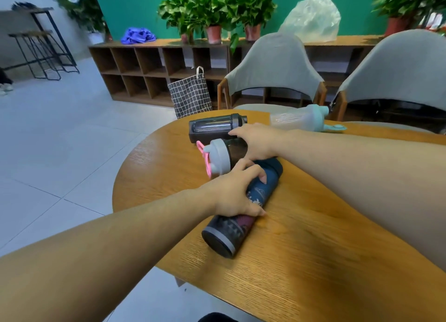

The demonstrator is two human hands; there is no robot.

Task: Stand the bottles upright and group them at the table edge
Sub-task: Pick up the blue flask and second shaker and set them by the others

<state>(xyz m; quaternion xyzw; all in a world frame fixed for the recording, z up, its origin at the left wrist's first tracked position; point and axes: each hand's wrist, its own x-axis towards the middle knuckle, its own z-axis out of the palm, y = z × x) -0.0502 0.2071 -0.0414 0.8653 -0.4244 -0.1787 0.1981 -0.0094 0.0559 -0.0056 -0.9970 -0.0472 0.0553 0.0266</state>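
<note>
No bottle stands upright yet; all four lie on the round wooden table. The left hand grasps the dark blue patterned bottle. The right hand grasps the grey-lidded, pink-looped shaker. The black shaker and the clear mint-lidded bottle remain untouched.

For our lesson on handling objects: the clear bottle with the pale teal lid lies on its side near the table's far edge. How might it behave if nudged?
The clear bottle is round and lies on its side, so it would probably roll. It looks empty, so likely light and easily shifted. Its open flip cap rests on the table and may check the roll one way.
</note>
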